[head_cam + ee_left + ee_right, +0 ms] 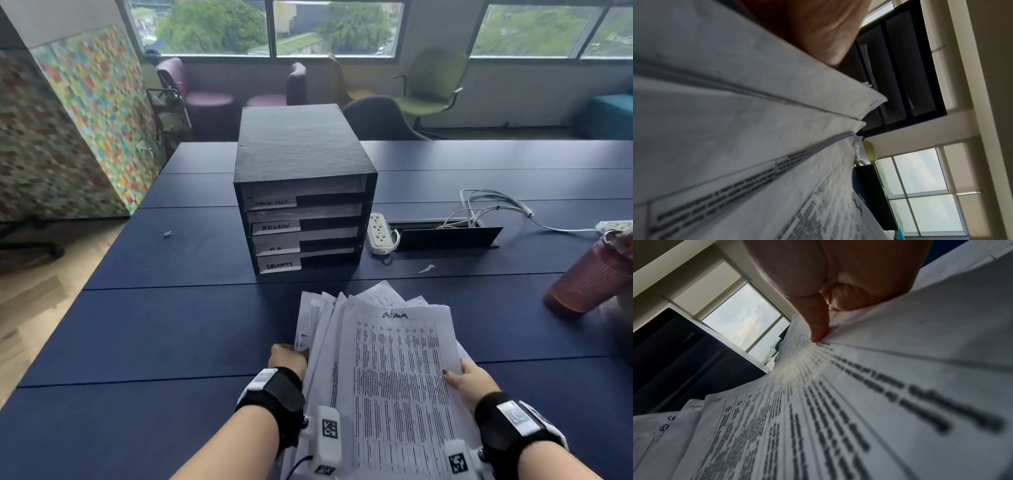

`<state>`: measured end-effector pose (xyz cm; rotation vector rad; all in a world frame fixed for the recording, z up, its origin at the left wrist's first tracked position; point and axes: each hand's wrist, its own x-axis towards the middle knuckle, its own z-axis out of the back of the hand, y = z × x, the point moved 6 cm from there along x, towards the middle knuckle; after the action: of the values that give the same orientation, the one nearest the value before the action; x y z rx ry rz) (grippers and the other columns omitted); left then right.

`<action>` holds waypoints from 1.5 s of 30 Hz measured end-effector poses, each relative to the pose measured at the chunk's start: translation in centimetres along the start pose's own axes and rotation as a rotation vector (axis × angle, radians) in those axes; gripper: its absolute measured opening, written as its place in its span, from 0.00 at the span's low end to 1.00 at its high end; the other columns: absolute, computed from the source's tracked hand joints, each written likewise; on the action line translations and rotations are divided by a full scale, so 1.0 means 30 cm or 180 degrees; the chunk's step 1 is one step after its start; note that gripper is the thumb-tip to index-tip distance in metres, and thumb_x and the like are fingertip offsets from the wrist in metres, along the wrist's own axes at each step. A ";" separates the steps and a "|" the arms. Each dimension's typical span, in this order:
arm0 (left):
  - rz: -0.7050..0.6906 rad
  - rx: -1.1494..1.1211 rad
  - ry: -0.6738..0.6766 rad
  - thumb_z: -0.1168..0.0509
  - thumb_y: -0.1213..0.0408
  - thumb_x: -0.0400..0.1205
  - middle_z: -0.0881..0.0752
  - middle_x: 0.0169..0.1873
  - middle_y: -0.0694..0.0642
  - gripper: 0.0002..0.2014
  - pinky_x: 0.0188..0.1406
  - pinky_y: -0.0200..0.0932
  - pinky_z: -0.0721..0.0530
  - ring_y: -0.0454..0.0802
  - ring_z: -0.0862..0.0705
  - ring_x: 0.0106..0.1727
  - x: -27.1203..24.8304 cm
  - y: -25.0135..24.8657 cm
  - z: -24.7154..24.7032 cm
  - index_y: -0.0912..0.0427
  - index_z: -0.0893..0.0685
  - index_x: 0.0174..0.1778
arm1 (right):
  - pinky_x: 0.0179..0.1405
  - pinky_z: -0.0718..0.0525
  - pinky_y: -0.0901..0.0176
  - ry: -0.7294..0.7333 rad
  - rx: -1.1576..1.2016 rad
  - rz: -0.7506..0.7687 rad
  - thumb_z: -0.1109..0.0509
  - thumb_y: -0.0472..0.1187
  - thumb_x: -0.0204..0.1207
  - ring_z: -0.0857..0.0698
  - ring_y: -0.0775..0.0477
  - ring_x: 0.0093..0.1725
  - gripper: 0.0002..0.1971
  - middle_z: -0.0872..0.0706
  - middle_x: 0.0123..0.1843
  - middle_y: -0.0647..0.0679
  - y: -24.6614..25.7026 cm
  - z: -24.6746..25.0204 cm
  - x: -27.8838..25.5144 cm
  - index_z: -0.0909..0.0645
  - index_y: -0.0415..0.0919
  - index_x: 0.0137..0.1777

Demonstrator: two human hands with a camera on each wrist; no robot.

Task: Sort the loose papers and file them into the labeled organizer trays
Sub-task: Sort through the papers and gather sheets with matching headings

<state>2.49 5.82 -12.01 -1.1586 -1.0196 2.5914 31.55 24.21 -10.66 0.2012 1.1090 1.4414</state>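
Note:
A fanned stack of printed papers (387, 370) is held over the near part of the dark blue table (171, 325). Its top sheet carries a table of text and the handwritten word "admin". My left hand (286, 358) grips the stack's left edge, fingers hidden under the sheets. My right hand (467, 378) pinches the right edge, thumb (818, 327) pressed on the top sheet. The papers (735, 129) fill the left wrist view. A black organizer (303, 185) with several labeled trays stands farther back, centre; one label reads "ADMIN" (275, 226).
A white power strip (379, 233) and an open cable hatch (445, 234) with white cables lie right of the organizer. A reddish ribbed tumbler (589, 277) stands at the right edge. Small paper scraps (425, 269) lie on the table. Chairs stand beyond the far edge.

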 end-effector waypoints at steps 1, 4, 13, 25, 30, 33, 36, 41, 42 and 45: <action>-0.0034 0.0125 -0.0044 0.33 0.59 0.78 0.15 0.58 0.60 0.16 0.50 0.38 0.26 0.61 0.18 0.60 -0.003 0.001 0.004 0.62 0.17 0.59 | 0.39 0.24 0.57 0.0002 0.0003 0.0007 0.34 0.31 0.78 0.18 0.43 0.40 0.05 0.16 0.44 0.40 -0.004 -0.001 0.003 0.23 0.34 0.52; -0.0255 0.0816 -0.0175 0.38 0.58 0.79 0.20 0.58 0.59 0.11 0.53 0.42 0.26 0.63 0.23 0.63 -0.020 -0.012 0.020 0.53 0.15 0.53 | 0.46 0.21 0.54 -0.0017 0.0053 0.0017 0.34 0.31 0.78 0.17 0.41 0.43 0.04 0.15 0.44 0.39 -0.014 -0.001 0.015 0.23 0.35 0.51; -0.1138 0.0408 -0.0135 0.47 0.70 0.75 0.25 0.29 0.53 0.05 0.28 0.39 0.33 0.50 0.34 0.29 -0.077 -0.054 0.025 0.60 0.35 0.34 | 0.56 0.17 0.45 -0.0056 0.0196 0.0119 0.32 0.33 0.77 0.13 0.40 0.46 0.07 0.12 0.42 0.45 -0.022 -0.029 0.039 0.20 0.38 0.54; -0.1812 0.0731 -0.0795 0.45 0.76 0.77 0.23 0.33 0.53 0.08 0.36 0.40 0.31 0.57 0.26 0.37 -0.107 -0.138 0.222 0.59 0.27 0.46 | 0.57 0.17 0.40 0.0153 0.0035 0.0141 0.32 0.35 0.77 0.14 0.38 0.49 0.05 0.12 0.47 0.41 0.013 -0.112 0.070 0.21 0.36 0.51; -0.1692 0.0007 -0.0899 0.44 0.75 0.81 0.19 0.40 0.51 0.12 0.43 0.37 0.29 0.55 0.21 0.42 -0.096 -0.122 0.281 0.55 0.22 0.53 | 0.56 0.17 0.40 0.0084 0.0053 0.0185 0.31 0.34 0.76 0.14 0.36 0.50 0.06 0.12 0.47 0.38 0.009 -0.121 0.102 0.20 0.34 0.51; -0.1796 -0.0052 -0.1031 0.45 0.76 0.79 0.16 0.38 0.53 0.13 0.40 0.39 0.27 0.56 0.20 0.39 -0.104 -0.113 0.303 0.53 0.22 0.48 | 0.56 0.17 0.43 0.0032 0.0044 0.0233 0.31 0.34 0.77 0.14 0.37 0.50 0.06 0.12 0.46 0.38 0.010 -0.117 0.099 0.20 0.33 0.50; -0.1920 -0.0126 -0.1093 0.45 0.77 0.78 0.19 0.30 0.50 0.14 0.33 0.40 0.27 0.52 0.22 0.32 -0.119 -0.125 0.328 0.51 0.25 0.39 | 0.54 0.18 0.47 0.0012 0.0117 0.0267 0.32 0.32 0.77 0.14 0.38 0.49 0.04 0.13 0.45 0.40 0.014 -0.114 0.094 0.21 0.34 0.51; -0.1993 -0.0372 -0.0851 0.44 0.76 0.77 0.31 0.19 0.43 0.16 0.29 0.43 0.33 0.49 0.35 0.27 -0.118 -0.162 0.372 0.51 0.32 0.29 | 0.57 0.18 0.43 0.0035 0.0233 0.0261 0.33 0.31 0.77 0.14 0.37 0.49 0.05 0.13 0.46 0.38 0.014 -0.113 0.102 0.21 0.35 0.51; -0.2017 -0.0422 -0.0933 0.44 0.76 0.77 0.31 0.19 0.43 0.16 0.27 0.43 0.34 0.48 0.35 0.26 -0.124 -0.173 0.390 0.51 0.32 0.29 | 0.58 0.18 0.41 0.0053 0.0291 0.0249 0.33 0.30 0.77 0.14 0.37 0.49 0.05 0.13 0.46 0.38 0.013 -0.114 0.104 0.21 0.35 0.51; -0.2211 -0.0475 -0.1221 0.45 0.73 0.74 0.30 0.21 0.46 0.10 0.25 0.41 0.32 0.48 0.33 0.25 -0.160 -0.215 0.436 0.54 0.31 0.31 | 0.55 0.17 0.41 0.0101 0.0443 0.0170 0.34 0.28 0.77 0.14 0.38 0.45 0.05 0.13 0.42 0.42 0.011 -0.118 0.098 0.21 0.37 0.49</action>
<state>-4.29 2.04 1.23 -0.2251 -1.3942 2.2097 28.15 25.02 -13.68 0.3091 1.2393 1.4195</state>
